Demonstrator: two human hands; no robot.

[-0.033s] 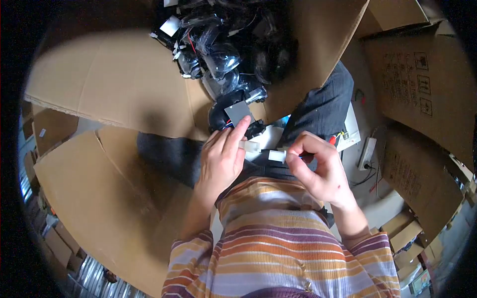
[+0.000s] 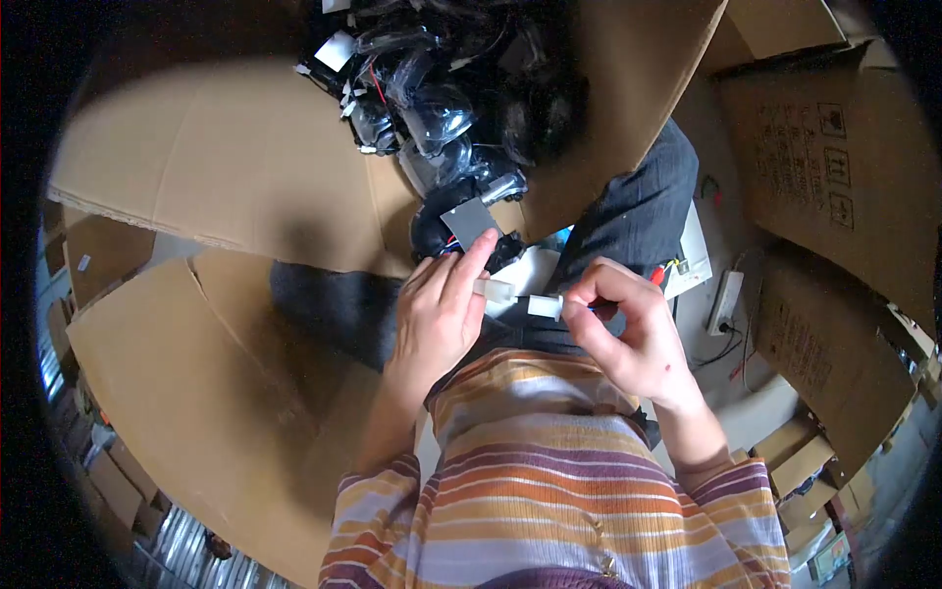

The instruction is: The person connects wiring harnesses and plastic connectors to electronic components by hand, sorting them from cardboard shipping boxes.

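Barely apart, two white connectors, left hand [image 2: 437,319] pinching one [image 2: 494,291], right hand [image 2: 628,334] the other [image 2: 546,306], wires hidden.

The scene is lit by soft daylight, strongest toward the right. The large cardboard flap [image 2: 226,187] at upper left is rendered bright and slightly washed out. Small glints are noted on the heap of bagged black parts [image 2: 442,108], whose details are otherwise lost in shadow. A shadow is cast below the flap onto the dark trousers [image 2: 324,304]. Heavy fisheye bending is observed toward the rim, with black vignetting in all corners. Focus is acceptable at centre; the edges are smeared and soft.
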